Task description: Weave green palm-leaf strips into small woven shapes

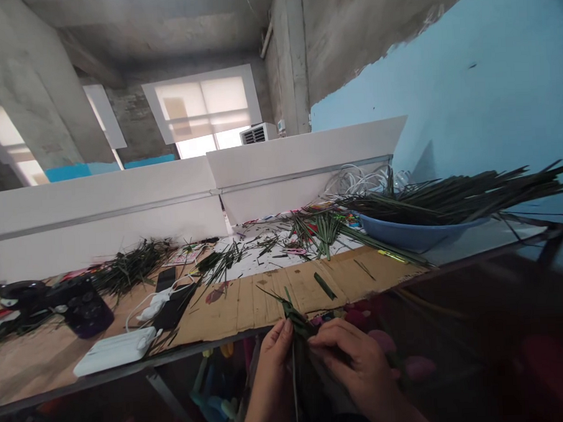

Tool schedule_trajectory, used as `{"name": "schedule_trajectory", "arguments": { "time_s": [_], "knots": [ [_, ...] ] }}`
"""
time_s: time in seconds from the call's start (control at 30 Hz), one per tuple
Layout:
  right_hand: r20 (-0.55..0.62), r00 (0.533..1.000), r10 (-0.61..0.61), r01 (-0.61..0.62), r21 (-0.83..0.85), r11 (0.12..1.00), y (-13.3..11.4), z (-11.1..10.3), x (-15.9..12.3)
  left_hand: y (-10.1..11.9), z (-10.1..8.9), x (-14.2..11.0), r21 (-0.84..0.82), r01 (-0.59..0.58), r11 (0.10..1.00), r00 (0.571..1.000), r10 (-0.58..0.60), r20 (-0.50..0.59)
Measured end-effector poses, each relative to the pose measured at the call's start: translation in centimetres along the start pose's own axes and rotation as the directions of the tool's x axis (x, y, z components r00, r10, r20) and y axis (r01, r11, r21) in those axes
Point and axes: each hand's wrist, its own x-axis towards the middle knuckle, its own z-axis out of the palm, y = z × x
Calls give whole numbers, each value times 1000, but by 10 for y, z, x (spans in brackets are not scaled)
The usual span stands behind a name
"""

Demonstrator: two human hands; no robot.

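Note:
Just beyond the table's front edge, I hold a small piece of folded green leaf strips (291,311) between both hands. My left hand (275,354) pinches it from the left, thumb on top. Around its right side, the bent fingers of my right hand (350,351) are closed at the weave, with thumb and forefinger together. Loose strip ends stick out from the top of the piece toward the table, and a long strip hangs below between my wrists. Its lower part is dark and hard to make out.
Cardboard (257,305) covers the table's front, with a cut leaf piece (324,285) on it. At the right, a blue basin (417,233) holds long leaves. Leaf scraps (326,231) lie behind. Leftward are a white power bank (115,352), a dark cup (83,307) and a leaf pile (137,264).

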Motion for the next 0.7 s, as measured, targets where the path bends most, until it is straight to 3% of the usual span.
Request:
{"name": "schedule_trajectory", "arguments": {
  "time_s": [0.17,0.27,0.37,0.53,0.7],
  "knots": [
    [-47,993,105,-101,83,991,8,-1,2,-1,-6,4,53,14,998,999,-12,-48],
    [-20,992,124,-121,97,988,8,-3,4,-1,-5,2,57,11,998,999,-9,-35],
    [20,974,226,-227,132,965,7,-6,7,0,2,-1,34,-11,999,1000,11,-12],
    [188,867,461,-496,407,767,10,-5,10,2,10,-8,123,-121,985,993,120,12],
    [282,801,528,-587,547,597,20,0,8,2,9,-7,142,-122,982,992,119,33]
  ]
}}
